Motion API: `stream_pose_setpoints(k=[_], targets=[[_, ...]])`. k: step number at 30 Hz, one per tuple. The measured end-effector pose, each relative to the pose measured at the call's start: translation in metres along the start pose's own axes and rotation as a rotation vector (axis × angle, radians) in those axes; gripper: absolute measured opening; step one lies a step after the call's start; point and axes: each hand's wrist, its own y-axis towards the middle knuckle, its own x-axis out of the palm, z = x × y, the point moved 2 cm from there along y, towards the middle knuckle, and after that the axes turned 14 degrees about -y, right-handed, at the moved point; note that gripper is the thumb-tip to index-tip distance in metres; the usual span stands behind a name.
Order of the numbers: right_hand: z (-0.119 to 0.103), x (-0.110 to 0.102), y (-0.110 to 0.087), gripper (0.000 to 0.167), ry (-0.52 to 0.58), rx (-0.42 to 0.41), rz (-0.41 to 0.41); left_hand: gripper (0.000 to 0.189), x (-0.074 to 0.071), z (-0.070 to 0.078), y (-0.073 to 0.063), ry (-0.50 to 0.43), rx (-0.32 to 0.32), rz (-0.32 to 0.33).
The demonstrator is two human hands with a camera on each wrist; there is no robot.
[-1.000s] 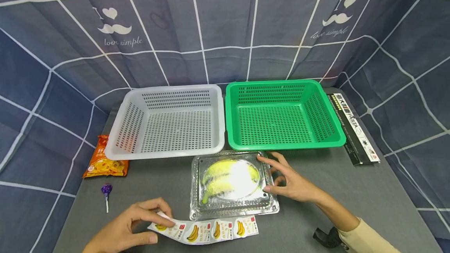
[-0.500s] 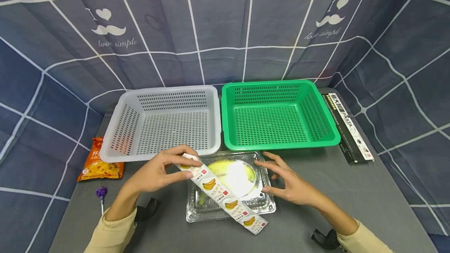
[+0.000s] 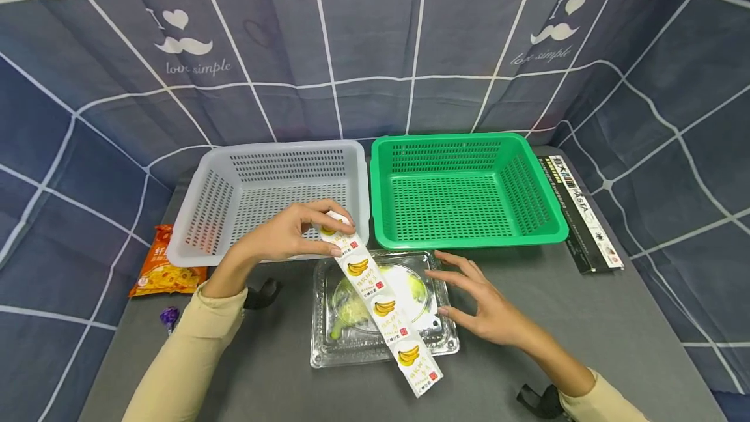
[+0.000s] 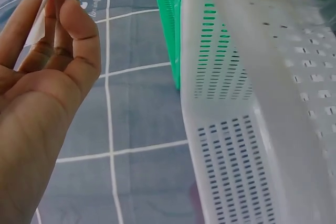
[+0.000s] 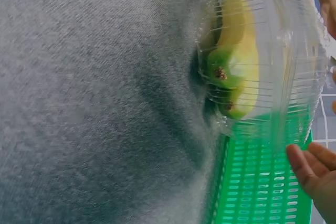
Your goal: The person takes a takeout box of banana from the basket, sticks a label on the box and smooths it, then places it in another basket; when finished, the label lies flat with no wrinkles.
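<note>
A long strip of banana stickers (image 3: 383, 308) hangs slantwise across the clear plastic clamshell box (image 3: 328, 351) in the head view. My left hand (image 3: 287, 232) pinches its upper end between thumb and fingers, near the front of the grey basket. Bananas (image 5: 239, 40) show through the box wall in the right wrist view; the strip and glare partly cover them from above. Beside the box's right edge is my right hand (image 3: 483, 305), its fingers spread and relaxed, fingertips right at the lid's edge. Only a white edge of the strip shows in the left wrist view.
Behind the box stand a grey basket (image 3: 193, 258) and a green basket (image 3: 469, 241). A black pasta box (image 3: 583, 220) lies at the right. To the left are an orange snack bag (image 3: 166, 272) and a purple lollipop (image 3: 169, 316), partly hidden by my sleeve.
My left hand has carried the sticker strip from in front of the box, up and rightward over its lid. The right hand has stayed at the box's right edge.
</note>
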Motion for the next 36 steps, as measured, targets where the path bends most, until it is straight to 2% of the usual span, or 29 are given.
stream_pose_setpoints(k=[2, 5, 9, 13, 16, 21, 23, 28, 30, 33, 36], targets=[[-0.002, -0.003, 0.003, 0.057, 0.018, -0.018, 0.037, 0.037, -0.003, 0.000, 0.007, -0.009, -0.018, -0.016], [-0.007, -0.006, 0.010, 0.054, 0.063, -0.090, 0.100, 0.039, -0.007, 0.000, 0.016, 0.011, -0.043, -0.033], [-0.011, -0.009, 0.023, 0.054, 0.137, -0.184, 0.121, 0.039, -0.009, 0.000, 0.029, 0.021, -0.072, -0.062], [-0.013, -0.009, 0.038, 0.055, 0.220, -0.228, 0.049, 0.039, -0.010, -0.001, 0.041, 0.017, -0.083, -0.089], [-0.014, -0.005, 0.050, 0.056, 0.301, -0.249, -0.050, 0.037, -0.010, -0.002, 0.048, 0.012, -0.071, -0.102], [-0.015, 0.004, 0.062, 0.050, 0.401, -0.254, -0.177, 0.034, -0.007, 0.000, 0.058, 0.085, -0.054, -0.117], [-0.017, 0.007, 0.066, 0.047, 0.403, -0.247, -0.201, 0.034, -0.007, 0.002, 0.059, 0.131, -0.050, -0.103], [-0.021, 0.005, 0.070, 0.049, 0.396, -0.179, -0.211, 0.037, -0.011, 0.007, 0.061, 0.149, -0.021, -0.042], [-0.020, 0.002, 0.071, 0.051, 0.405, -0.147, -0.193, 0.041, -0.014, 0.008, 0.059, 0.175, 0.009, 0.007], [-0.017, -0.002, 0.074, 0.053, 0.429, -0.109, -0.157, 0.044, -0.015, 0.010, 0.052, 0.277, 0.085, 0.087], [-0.013, -0.006, 0.076, 0.055, 0.455, -0.082, -0.116, 0.042, -0.006, 0.010, 0.043, 0.357, 0.166, 0.130]])
